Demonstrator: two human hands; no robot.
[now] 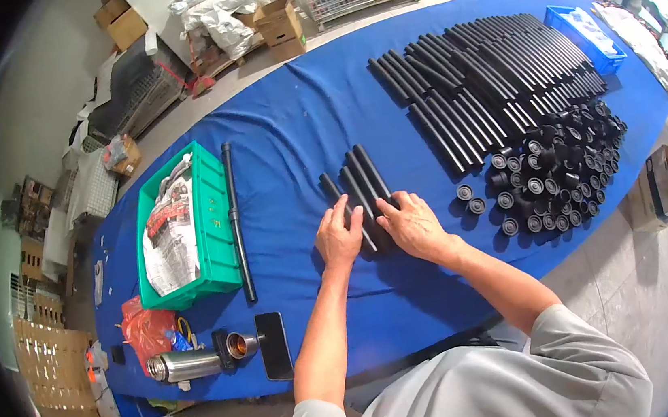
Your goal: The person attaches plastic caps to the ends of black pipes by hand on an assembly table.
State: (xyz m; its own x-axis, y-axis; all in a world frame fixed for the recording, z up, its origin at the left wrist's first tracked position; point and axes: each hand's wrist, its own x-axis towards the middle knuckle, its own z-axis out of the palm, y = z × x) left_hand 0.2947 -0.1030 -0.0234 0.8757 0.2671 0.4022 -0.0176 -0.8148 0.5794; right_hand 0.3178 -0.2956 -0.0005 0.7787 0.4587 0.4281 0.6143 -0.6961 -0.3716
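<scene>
Several short black tubes [357,183] lie side by side on the blue cloth in front of me, their near ends partly covered by my hands. My left hand [339,239] rests at the leftmost tube, thumb and forefinger apart with the tube passing between them. On the other side, my right hand [415,228] is palm down at the near right ends, fingers stretched out and touching the tubes. Neither hand visibly lifts anything. Farther right, a heap of round black caps [535,186] sits below many rows of black tubes [490,70].
A green crate [216,221] holding newspaper stands left, beside a long black pole [235,219]. Near the front edge are a steel thermos [192,364], a metal cup [238,345], a phone [273,346] and a red plastic bag [148,326]. A blue bin [612,64] stands far right.
</scene>
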